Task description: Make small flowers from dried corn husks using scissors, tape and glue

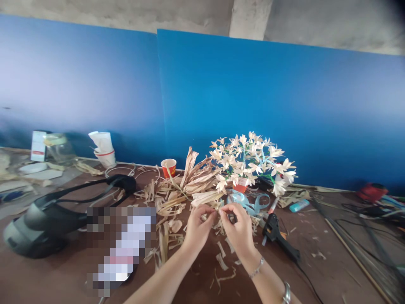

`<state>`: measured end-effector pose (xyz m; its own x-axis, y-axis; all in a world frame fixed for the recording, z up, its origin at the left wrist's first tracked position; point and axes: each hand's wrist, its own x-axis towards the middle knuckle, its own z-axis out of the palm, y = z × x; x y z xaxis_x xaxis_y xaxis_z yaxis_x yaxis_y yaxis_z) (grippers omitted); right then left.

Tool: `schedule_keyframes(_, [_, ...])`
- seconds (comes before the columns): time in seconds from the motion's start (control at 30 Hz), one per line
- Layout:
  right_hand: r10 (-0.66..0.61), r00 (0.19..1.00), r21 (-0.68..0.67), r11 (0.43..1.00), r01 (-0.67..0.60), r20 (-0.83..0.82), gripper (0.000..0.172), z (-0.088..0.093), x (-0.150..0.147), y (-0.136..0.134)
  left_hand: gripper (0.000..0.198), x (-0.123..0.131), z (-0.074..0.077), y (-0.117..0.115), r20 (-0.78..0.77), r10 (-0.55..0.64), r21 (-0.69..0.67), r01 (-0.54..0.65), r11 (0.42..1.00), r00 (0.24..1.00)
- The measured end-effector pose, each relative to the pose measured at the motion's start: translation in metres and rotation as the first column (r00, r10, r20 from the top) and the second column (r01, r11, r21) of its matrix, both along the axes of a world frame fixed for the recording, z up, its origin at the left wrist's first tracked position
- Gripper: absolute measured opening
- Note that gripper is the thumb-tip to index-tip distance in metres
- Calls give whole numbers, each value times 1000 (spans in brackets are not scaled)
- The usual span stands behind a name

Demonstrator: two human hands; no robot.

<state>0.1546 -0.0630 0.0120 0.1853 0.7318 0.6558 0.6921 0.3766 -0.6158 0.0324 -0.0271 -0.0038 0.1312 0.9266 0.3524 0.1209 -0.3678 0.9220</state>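
Observation:
My left hand (200, 224) and my right hand (238, 230) meet above the middle of the brown table, thumbs and forefingers pinched close together. Whatever lies between the fingertips is too small to make out. Dried corn husks (201, 179) are heaped just beyond and to the left of my hands. Behind my right hand, a bunch of pale husk-like flowers (243, 154) stands in a red and white paper cup (241, 185). Light blue ribbon (257, 206) lies loosely at its base. A black glue gun (280, 240) rests to the right of my right hand.
At left are a dark headset (38, 230) and a pixelated object (126, 245). Farther back stand a red cup (168, 168), a glass jar (60, 147) and white cups (104, 152). A teal packet (299, 205) and cables (363, 223) lie at right. A blue panel (268, 97) rises behind.

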Motion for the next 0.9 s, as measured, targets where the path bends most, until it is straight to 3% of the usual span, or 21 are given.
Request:
schedule_keyframes(0.43, [-40, 983, 50, 998, 32, 176, 9, 4, -1, -2, 11, 0, 1, -1, 15, -12, 10, 12, 1000, 1000])
schedule_keyframes(0.9, [-90, 968, 67, 995, 76, 235, 10, -1, -2, 0, 12, 1, 1, -2, -18, -15, 16, 15, 1000, 1000])
